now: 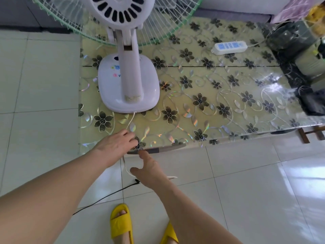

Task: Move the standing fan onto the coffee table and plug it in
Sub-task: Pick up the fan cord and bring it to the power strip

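The fan point(126, 71) is white with a pale green wire guard and small blue and pink marks on its base. The coffee table point(219, 95) wears a yellowish cover printed with dark flowers and iridescent leaves. The power strip point(229, 47) is white and blue, the slippers point(121, 224) yellow, the floor tiles point(246, 191) glossy white.

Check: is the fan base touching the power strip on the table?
Apart. The head view shows the fan base at the table's left end and the power strip farther right, with a wide stretch of bare floral table cover between them.
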